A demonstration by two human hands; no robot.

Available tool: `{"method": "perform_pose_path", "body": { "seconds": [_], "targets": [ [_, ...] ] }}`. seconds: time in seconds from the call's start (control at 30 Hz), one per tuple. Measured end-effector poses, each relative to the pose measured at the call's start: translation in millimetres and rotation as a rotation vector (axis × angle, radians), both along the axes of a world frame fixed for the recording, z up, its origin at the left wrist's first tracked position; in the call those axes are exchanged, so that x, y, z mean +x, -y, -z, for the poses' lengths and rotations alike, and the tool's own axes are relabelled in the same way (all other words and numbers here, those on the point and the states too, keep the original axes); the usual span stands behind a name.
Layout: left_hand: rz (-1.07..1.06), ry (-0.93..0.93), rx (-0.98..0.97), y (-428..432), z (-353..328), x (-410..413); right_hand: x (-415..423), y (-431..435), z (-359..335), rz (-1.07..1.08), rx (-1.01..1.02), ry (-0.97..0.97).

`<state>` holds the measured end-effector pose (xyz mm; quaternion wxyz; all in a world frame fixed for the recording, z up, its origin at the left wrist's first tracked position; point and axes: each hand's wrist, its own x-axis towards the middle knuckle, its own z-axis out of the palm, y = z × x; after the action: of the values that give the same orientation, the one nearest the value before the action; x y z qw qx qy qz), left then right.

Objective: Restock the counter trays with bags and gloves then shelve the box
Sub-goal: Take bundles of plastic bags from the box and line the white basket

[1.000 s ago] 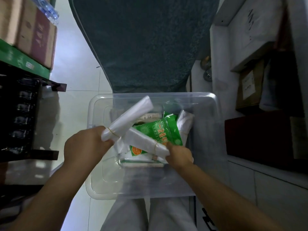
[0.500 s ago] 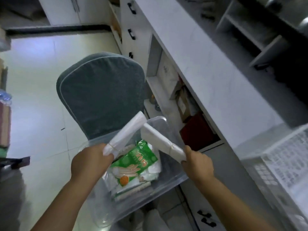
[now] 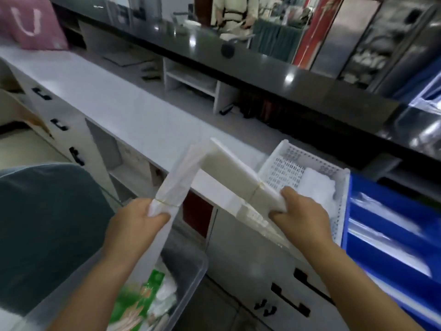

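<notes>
My left hand (image 3: 140, 219) grips the lower end of a rolled white bag bundle (image 3: 177, 177) tied with a rubber band. My right hand (image 3: 301, 210) holds a second, flatter white bag bundle (image 3: 232, 170), also banded, its end at the near edge of the white perforated tray (image 3: 284, 163) on the counter. The two bundles meet at their far tips above the counter edge. White bags (image 3: 317, 187) lie in the tray. Below, the clear plastic box (image 3: 191, 280) holds green glove packets (image 3: 136, 304).
The white counter (image 3: 114, 101) runs diagonally, with drawers (image 3: 291, 299) and open shelves beneath it. A blue tray (image 3: 391, 235) sits right of the white one. A grey-green chair back (image 3: 45, 230) stands left. A dark raised counter (image 3: 274, 75) lies behind, with a person beyond it.
Both hands lifted the two bundles out of the clear box and up toward the counter. My view swung from the box up to the counter and trays.
</notes>
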<state>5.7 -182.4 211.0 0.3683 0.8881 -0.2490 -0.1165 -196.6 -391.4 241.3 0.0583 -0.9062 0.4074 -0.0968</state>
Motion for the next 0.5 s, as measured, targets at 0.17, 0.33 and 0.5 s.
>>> {"method": "perform_pose_path", "body": {
  "seconds": [0.17,0.33,0.5],
  "targets": [
    [0.18,0.046,0.02,99,-25,-26,-59,70,-19,0.187,-0.053,0.083],
    [0.336,0.158,0.049,211,-32,-60,-117,147,-18,0.299,-0.07,0.044],
    [0.371,0.195,0.163,304,-13,-88,-155,207,-5,0.341,-0.081,-0.031]
  ]
}}
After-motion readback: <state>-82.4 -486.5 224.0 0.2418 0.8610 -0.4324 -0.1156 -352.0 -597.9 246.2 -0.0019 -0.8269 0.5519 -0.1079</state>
